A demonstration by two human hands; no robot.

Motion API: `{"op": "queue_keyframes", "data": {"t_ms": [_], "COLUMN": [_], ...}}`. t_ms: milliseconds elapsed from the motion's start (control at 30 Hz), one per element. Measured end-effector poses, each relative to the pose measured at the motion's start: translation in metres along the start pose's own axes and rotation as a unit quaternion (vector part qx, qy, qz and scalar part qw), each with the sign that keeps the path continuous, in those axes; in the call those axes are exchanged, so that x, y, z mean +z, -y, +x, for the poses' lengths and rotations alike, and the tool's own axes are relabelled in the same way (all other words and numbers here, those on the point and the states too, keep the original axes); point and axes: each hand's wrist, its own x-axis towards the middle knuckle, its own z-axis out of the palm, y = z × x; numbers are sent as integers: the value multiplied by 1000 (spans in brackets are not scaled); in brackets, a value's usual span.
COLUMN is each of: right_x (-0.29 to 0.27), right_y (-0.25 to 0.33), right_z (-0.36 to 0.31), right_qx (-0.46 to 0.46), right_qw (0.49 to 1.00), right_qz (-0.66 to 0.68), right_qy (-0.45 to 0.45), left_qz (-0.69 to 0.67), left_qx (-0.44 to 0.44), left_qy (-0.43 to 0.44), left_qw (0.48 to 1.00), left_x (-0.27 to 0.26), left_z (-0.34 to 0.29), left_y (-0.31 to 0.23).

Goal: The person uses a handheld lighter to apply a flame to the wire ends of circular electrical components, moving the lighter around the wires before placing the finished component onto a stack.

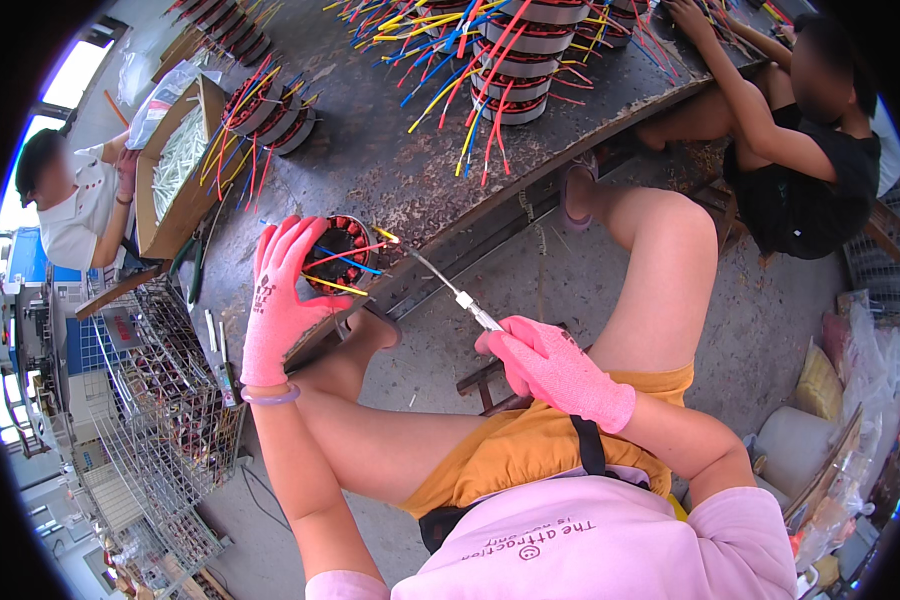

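My left hand (288, 290), in a pink glove, grips a motor stator (342, 240) at the near table edge. The fingers lie along its left side and the thumb is below. Red windings line the inside of the ring. Red, yellow and blue wire leads (355, 262) stick out of it to the right. In my pink-gloved right hand (560, 370) is a slim hook-like tool with a white handle (476, 310). Its thin metal shaft points up and left, the tip close to the ends of the leads. Whether tip and wire touch, I cannot tell.
Stacked stators (515, 75) with coloured leads stand on the worn table (370, 130). A smaller stack (275, 118) sits near a cardboard box (160, 215) of white tubes. Wire baskets (160, 390) are at left. One person works on each side (80, 195), (805, 150).
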Motion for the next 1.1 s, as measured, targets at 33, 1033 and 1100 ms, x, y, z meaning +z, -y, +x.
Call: {"op": "queue_keyframes", "data": {"t_ms": [33,1033,1100], "right_x": [0,-21,-24], "right_y": [0,2,7], "right_z": [0,-35,-41], "right_qx": [-2,-25,-25], "right_qw": [1000,997,996], "right_qz": [1,65,77], "right_qy": [0,-28,-29], "left_qz": [1,-93,-141], "left_qx": [0,-47,-64], "left_qy": [0,-37,-75], "left_qw": [1000,994,985], "left_x": [0,-8,-33], "left_z": [0,-5,-3], "left_y": [0,-9,-1]}}
